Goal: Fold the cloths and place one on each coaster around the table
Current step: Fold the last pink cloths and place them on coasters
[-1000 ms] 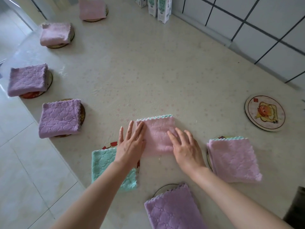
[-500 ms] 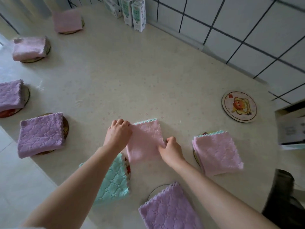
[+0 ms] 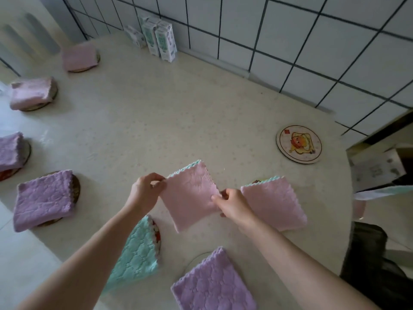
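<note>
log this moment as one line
folded pink cloth: held up | left hand: pinches left corner | right hand: pinches right edge | bare coaster: far right, likely next

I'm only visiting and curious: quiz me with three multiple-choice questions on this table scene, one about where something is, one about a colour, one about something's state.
1. Where is the bare coaster?
A) on the floor
B) on the table's right side, near the tiled wall
C) stacked on another coaster

2. What colour is the held cloth?
A) yellow
B) black
C) pink

3. How is the held cloth?
A) spread flat on the table
B) folded, pinched by the left hand and the right hand
C) crumpled in one fist

Answers:
1 B, its cartoon picture lies uncovered there.
2 C, it is pink with a teal edge.
3 B, each hand pinches one side of the folded square.
</note>
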`<state>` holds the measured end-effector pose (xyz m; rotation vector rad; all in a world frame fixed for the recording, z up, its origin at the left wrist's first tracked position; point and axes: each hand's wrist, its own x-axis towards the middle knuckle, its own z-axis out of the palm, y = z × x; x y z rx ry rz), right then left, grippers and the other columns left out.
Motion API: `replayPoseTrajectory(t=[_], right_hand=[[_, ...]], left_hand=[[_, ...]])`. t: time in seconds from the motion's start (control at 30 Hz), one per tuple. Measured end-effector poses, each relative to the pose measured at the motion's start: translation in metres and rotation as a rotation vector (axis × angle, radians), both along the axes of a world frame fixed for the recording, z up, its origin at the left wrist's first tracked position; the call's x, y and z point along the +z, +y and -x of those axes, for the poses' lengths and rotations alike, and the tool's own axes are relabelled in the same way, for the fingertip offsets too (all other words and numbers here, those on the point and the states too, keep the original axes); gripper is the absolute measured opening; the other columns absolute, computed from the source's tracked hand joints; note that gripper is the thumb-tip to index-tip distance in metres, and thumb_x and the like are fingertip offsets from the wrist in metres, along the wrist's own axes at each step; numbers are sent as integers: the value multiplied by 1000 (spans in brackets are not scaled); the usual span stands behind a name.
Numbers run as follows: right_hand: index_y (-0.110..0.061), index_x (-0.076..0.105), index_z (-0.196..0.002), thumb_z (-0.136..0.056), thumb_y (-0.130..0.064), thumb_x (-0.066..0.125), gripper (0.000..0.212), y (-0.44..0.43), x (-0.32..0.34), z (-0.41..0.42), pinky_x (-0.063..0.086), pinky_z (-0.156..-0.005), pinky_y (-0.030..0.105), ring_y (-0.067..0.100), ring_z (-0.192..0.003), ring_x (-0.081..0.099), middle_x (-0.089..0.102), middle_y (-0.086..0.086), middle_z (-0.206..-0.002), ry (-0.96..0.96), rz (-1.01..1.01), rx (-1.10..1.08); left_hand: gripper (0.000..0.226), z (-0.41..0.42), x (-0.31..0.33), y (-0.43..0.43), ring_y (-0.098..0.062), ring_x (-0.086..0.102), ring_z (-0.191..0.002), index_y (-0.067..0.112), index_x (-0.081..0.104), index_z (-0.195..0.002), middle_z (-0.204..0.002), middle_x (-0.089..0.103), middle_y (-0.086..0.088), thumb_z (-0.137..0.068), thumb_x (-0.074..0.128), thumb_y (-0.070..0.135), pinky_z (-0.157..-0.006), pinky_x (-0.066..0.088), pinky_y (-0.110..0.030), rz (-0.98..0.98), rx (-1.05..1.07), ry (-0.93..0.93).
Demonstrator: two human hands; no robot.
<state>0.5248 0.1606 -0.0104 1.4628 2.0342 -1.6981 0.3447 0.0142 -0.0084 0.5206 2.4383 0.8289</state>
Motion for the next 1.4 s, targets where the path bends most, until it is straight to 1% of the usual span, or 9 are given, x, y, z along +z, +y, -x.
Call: replayPoseTrajectory(t=[0.17, 0.4, 0.57, 0.7, 0.83, 1.07, 1.13, 1.23, 1.4], right_hand=[[-7, 62, -93, -85, -26, 61, 21, 69, 16, -23, 59, -74, 42, 27, -79, 69, 68, 11, -91, 109, -36, -57], [-8, 62, -95, -89, -21, 60, 15, 173, 16, -77, 59, -67, 32, 16, -68, 64, 62, 2, -83, 164, -30, -142], [-15, 61, -84, -87, -20, 63, 6, 243, 11, -104, 58, -69, 33, 19, -70, 65, 65, 6, -85, 190, 3, -256], [-7, 62, -86, -86, -11, 58, 6, 290, 4, -118, 58, -68, 34, 24, -76, 67, 65, 12, -87, 200, 22, -337], [-10, 63, -84, -84, -2, 51, 14, 320, -9, -124, 57, -70, 33, 26, -86, 68, 65, 16, -95, 210, 43, -382], [-19, 65, -66, -78, -8, 59, 17, 346, -37, -128, 54, -87, 48, 33, -86, 68, 70, 14, -83, 60, -60, -394], [-19, 69, -77, -80, -15, 62, 8, 350, -38, -129, 54, -87, 41, 29, -86, 68, 69, 7, -82, 11, -146, -344], [-14, 70, -100, -83, -21, 64, 20, 359, -36, -127, 51, -89, 38, 22, -91, 64, 67, 0, -89, -5, -277, -287], [-13, 69, -102, -85, -15, 62, 18, 380, -31, -117, 54, -87, 42, 24, -91, 66, 68, 4, -98, 21, -346, -240]], left_hand=[[12, -31, 8, 50, -29, 65, -76, 23, 65, -79, -81, 71, -8, -85, 65, 13, -79, 56, -45, -135, 95, -137], [12, -75, 9, 161, -25, 64, -76, 5, 61, -99, -95, 65, -21, -88, 64, 7, -74, 59, -41, -297, 130, -282], [11, -95, 3, 248, -23, 62, -76, 11, 60, -96, -97, 61, -16, -87, 64, 6, -70, 59, -37, -316, 74, -293], [11, -103, -1, 310, -23, 60, -76, 12, 58, -96, -90, 60, -8, -87, 62, 6, -67, 57, -35, -329, 33, -290], [13, -103, -6, 353, -22, 62, -80, 12, 59, -101, -87, 60, 0, -88, 61, 12, -76, 59, -40, -298, -6, -254], [11, -108, -33, 376, -27, 65, -90, 17, 63, -93, -87, 62, 2, -85, 62, 10, -83, 56, -44, -159, -26, -240], [11, -109, -39, 374, -26, 65, -87, 16, 63, -93, -85, 62, 2, -85, 63, 8, -83, 56, -43, -152, 0, -245], [14, -112, -42, 368, -25, 65, -83, 13, 64, -95, -83, 62, 3, -84, 65, 6, -83, 57, -39, -168, 45, -269], [18, -130, -46, 356, -20, 66, -77, 12, 66, -91, -81, 65, -1, -77, 72, 2, -82, 58, -39, -205, 146, -363]])
